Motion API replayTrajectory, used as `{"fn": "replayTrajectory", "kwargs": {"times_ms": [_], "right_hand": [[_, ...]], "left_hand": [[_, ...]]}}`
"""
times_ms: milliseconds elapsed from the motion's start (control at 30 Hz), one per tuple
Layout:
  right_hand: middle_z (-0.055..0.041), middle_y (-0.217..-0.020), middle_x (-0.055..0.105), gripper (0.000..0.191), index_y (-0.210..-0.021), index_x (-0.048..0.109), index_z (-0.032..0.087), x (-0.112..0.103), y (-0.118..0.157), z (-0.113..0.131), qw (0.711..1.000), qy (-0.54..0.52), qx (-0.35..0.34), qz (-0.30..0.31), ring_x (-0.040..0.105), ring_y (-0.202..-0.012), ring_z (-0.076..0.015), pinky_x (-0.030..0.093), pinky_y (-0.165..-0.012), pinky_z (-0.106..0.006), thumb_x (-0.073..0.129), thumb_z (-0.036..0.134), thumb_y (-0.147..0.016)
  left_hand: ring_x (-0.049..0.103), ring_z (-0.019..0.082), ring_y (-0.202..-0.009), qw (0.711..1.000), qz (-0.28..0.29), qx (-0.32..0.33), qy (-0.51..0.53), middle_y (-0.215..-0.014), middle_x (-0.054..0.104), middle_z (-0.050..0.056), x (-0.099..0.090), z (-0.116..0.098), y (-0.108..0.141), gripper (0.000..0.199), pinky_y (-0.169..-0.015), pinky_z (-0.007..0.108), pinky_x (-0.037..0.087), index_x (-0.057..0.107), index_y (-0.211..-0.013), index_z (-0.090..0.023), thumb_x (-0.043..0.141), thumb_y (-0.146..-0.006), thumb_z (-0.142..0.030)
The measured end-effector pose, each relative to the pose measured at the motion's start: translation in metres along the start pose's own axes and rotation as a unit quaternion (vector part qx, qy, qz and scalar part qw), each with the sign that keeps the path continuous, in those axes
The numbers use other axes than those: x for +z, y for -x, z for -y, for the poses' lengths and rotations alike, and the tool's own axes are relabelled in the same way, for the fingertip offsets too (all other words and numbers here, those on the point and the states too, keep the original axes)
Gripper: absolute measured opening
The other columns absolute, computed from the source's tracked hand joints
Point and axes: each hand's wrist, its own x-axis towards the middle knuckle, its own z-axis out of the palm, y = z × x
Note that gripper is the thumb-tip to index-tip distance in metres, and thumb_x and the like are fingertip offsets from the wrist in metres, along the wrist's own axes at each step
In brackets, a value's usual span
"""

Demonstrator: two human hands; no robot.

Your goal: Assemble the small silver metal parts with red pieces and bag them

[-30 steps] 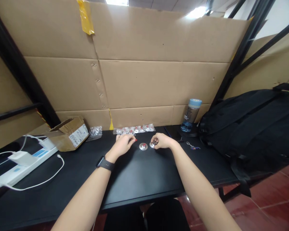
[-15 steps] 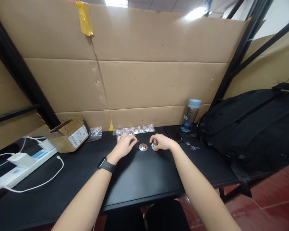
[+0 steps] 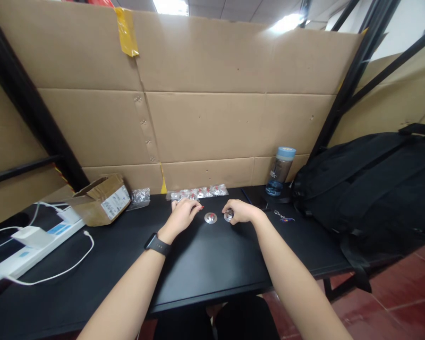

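Observation:
My left hand, with a dark watch on its wrist, pinches a small red piece between thumb and fingertips. My right hand has its fingers curved round the edge of a round metal disc with a dark centre. Part of that disc is hidden by the fingers. Between the two hands lies another shiny metal disc with a red centre, on the black table. Behind my left hand is a row of clear plastic packets holding similar silver-and-red pieces.
On the left stand an opened cardboard box, crumpled clear plastic and a white power strip with cables. A water bottle, a dark flat device, a small keychain and a black backpack are on the right.
My right hand has shifted slightly, and more of its disc, with the dark centre, now shows. The left hand keeps its pinch on the red piece.

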Motion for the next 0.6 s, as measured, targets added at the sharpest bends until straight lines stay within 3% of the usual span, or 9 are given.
{"fn": "replayTrajectory", "kwargs": {"times_ms": [233, 367, 500, 600], "right_hand": [[-0.0115, -0.114, 0.074, 0.057, -0.111, 0.076, 0.017, 0.002, -0.002, -0.002, 1.0, 0.02, 0.02, 0.004, 0.069, -0.104, -0.0284, 0.051, -0.09, -0.029, 0.079, 0.014, -0.055], [-0.0117, -0.114, 0.074, 0.052, -0.11, 0.075, 0.018, 0.0, -0.003, 0.002, 0.996, 0.012, 0.024, -0.086, 0.068, -0.108, -0.0308, 0.049, -0.095, -0.035, 0.079, 0.018, -0.058], [-0.006, -0.114, 0.074, 0.05, -0.121, 0.068, 0.022, 0.004, -0.005, 0.017, 0.966, -0.143, -0.067, -0.206, 0.07, -0.1, -0.0218, 0.05, -0.091, -0.032, 0.074, 0.021, -0.071], [-0.0063, -0.122, 0.07, 0.05, -0.125, 0.063, 0.023, 0.013, -0.01, 0.035, 0.923, -0.278, -0.133, -0.232, 0.07, -0.104, -0.0204, 0.052, -0.09, -0.032, 0.075, 0.029, -0.077]], "left_hand": [[0.059, 0.024, -0.108, 1.0, -0.007, -0.005, 0.001, -0.108, 0.075, 0.003, -0.004, -0.006, 0.0, 0.027, -0.098, 0.041, 0.029, 0.075, -0.092, -0.028, 0.054, -0.097, -0.044], [0.058, 0.025, -0.109, 1.0, -0.019, -0.012, -0.001, -0.108, 0.075, 0.003, -0.003, -0.009, 0.001, 0.027, -0.098, 0.042, 0.029, 0.075, -0.093, -0.029, 0.053, -0.097, -0.045], [0.058, 0.026, -0.112, 0.999, -0.041, -0.014, 0.006, -0.111, 0.074, 0.004, -0.001, -0.013, 0.001, 0.026, -0.094, 0.04, 0.031, 0.075, -0.095, -0.029, 0.053, -0.097, -0.044], [0.057, 0.026, -0.114, 0.997, -0.067, -0.021, 0.017, -0.115, 0.071, 0.005, 0.001, -0.017, 0.002, 0.024, -0.093, 0.04, 0.033, 0.075, -0.096, -0.029, 0.055, -0.096, -0.043]]}}
